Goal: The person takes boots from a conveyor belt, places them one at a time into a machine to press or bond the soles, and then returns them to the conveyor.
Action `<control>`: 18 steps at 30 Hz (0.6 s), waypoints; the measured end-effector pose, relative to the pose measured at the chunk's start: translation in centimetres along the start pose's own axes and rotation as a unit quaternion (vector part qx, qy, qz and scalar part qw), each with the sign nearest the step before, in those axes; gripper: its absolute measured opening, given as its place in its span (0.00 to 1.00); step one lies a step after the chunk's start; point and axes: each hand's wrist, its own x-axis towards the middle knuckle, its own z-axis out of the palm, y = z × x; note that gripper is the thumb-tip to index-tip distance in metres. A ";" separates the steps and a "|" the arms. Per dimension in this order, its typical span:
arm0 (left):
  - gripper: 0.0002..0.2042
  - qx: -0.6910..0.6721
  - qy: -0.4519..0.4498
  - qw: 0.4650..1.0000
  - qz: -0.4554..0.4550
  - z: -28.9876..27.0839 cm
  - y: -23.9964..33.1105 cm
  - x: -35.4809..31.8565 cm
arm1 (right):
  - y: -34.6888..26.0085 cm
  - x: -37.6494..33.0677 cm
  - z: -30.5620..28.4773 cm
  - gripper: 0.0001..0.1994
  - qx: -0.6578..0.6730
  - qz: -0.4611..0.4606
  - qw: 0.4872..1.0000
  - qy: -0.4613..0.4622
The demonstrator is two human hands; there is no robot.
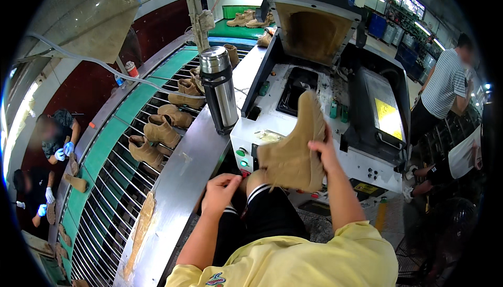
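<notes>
A tan ankle boot [291, 153] is in my right hand [326, 153], which grips it by the sole side. The boot's toe points up and away, its sole faces right, and its shaft opening is toward the left. It is held in front of the white pressing machine [309, 158], whose lid [314, 25] stands raised over a dark recess [298, 90]. My left hand [221, 190] is closed, thumb against curled fingers, above my knee near the machine's buttons. Whether anything is pinched in it cannot be made out.
On the left a rack of metal rods [118, 192] carries several tan boots [160, 130] beside a green belt [102, 156]. A steel flask [220, 93] stands on the metal ledge [181, 182]. Two gloved co-workers [57, 135] are at far left; another person [445, 83] stands right.
</notes>
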 end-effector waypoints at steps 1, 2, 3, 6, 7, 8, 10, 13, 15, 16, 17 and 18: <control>0.06 -0.030 0.050 0.998 0.010 -1.2 -2.0 0.9 | -0.9 2.4 -0.4 0.49 -0.031 -0.003 0.999 0.031; 0.06 -0.056 0.102 0.993 0.019 -2.8 -4.3 1.7 | -1.5 5.1 -0.8 0.50 -0.059 -0.005 0.996 0.059; 0.07 -0.001 0.156 0.988 0.016 -4.7 -6.7 2.2 | -2.5 7.6 -0.7 0.51 -0.111 -0.025 0.989 0.096; 0.11 0.174 0.279 0.944 -0.016 -10.7 -13.1 2.4 | -4.0 16.7 -2.0 0.52 -0.251 -0.059 0.952 0.165; 0.11 0.201 0.284 0.937 -0.036 -13.5 -16.5 2.0 | -4.9 20.1 -2.6 0.52 -0.277 -0.048 0.945 0.167; 0.12 0.227 0.290 0.928 -0.058 -15.7 -19.6 1.3 | -5.6 23.0 -2.6 0.53 -0.303 -0.036 0.937 0.167; 0.12 -0.157 0.339 0.920 -0.119 -16.9 -19.7 -0.1 | -5.8 26.1 -2.2 0.53 -0.428 0.026 0.876 0.221; 0.12 -0.035 0.371 0.926 -0.057 -17.3 -21.3 -0.2 | -4.9 31.3 0.0 0.54 -0.519 0.098 0.826 0.196; 0.12 0.056 0.380 0.923 -0.026 -16.1 -22.3 0.3 | -2.3 35.2 -2.1 0.54 -0.549 0.140 0.804 0.180; 0.12 0.078 0.387 0.918 -0.032 -15.7 -21.1 0.3 | -0.5 36.2 -2.1 0.54 -0.544 0.139 0.808 0.177; 0.12 0.100 0.396 0.912 -0.037 -15.5 -20.2 0.1 | 0.8 36.9 -1.7 0.54 -0.539 0.135 0.813 0.173; 0.12 0.102 0.393 0.912 -0.048 -15.4 -19.9 0.0 | 2.1 37.8 -1.6 0.54 -0.535 0.130 0.817 0.171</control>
